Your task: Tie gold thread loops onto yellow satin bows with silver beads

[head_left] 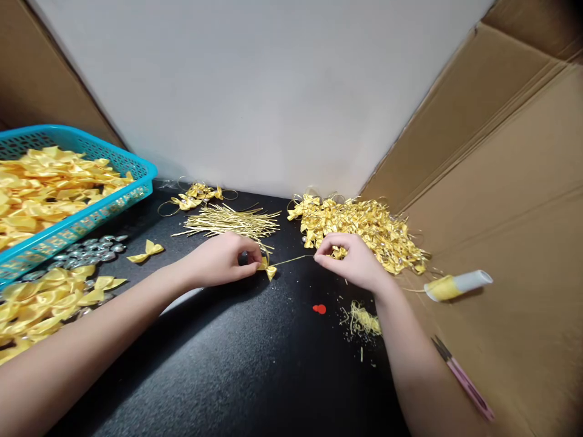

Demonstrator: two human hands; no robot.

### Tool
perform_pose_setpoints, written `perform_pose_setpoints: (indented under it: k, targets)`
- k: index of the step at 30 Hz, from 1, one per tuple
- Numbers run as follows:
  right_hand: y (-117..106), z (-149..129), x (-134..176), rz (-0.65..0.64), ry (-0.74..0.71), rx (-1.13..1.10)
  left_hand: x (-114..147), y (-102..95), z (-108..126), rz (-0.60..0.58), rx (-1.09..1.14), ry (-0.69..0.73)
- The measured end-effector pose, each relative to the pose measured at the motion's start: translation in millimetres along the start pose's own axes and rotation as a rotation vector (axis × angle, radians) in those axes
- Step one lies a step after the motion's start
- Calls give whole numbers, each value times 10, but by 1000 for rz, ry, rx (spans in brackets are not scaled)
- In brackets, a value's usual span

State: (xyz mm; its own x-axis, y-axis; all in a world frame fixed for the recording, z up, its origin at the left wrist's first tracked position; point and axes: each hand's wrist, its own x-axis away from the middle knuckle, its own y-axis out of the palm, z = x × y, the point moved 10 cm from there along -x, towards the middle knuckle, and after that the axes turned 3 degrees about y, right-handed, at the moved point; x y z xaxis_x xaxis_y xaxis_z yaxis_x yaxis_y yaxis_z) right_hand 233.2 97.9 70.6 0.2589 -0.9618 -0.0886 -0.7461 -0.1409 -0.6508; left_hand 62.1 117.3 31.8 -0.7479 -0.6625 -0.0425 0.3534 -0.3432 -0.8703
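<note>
My left hand [232, 260] pinches a small yellow ribbon bow [269, 269] between thumb and forefinger, just above the black tabletop. From the bow a thin gold cord [294, 260] runs to the right, pulled nearly straight. The fingertips of my right hand [346, 258] are closed on the far end of that cord. Behind my left hand lies a bundle of cut gold ties [228, 221]. A heap of bows with gold loops [359, 227] spreads behind my right hand. Whatever my left palm covers is hidden.
At left stand a blue basket [152, 171] of yellow bows, silvery beads [98, 249] and loose bows [50, 300]. Several looped bows [198, 195] lie at the back. On the right are cord scraps [364, 318], a red piece [320, 309], a spool [458, 285], pink snips [469, 385] and cardboard walls [514, 200].
</note>
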Motion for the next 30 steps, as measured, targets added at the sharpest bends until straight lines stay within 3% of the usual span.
perform_pose_setpoints:
  k: [8,14,19,30]
  targets:
    - [78,-49,-42,59,-83,-481,-3,-26,143,40,-29,86]
    - [571,-132,-11,-62,38,-886,12,91,269,-8,-36,126]
    - [739,-174,6,-98,79,-956,25,125,313,-24,-86,131]
    - [618,73,-31,95,150,-894,10,40,270,38,65,146]
